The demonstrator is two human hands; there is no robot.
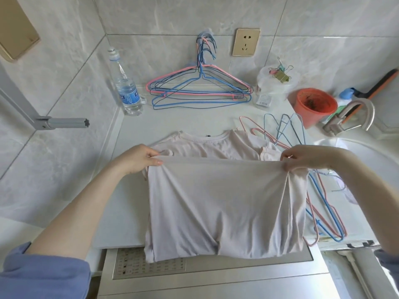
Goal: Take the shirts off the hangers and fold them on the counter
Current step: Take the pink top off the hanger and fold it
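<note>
We rate the shirt (226,201) light and limp; left grip (138,158) and right grip (308,157) each pinch an upper corner.

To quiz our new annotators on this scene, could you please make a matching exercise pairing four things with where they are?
1 shirt
2 water bottle
3 orange bucket
4 socket

A beside the tap
B gripped by left hand and right hand
C mounted on the wall
D upright at the counter's back left

Pairs: 1-B, 2-D, 3-A, 4-C
</note>
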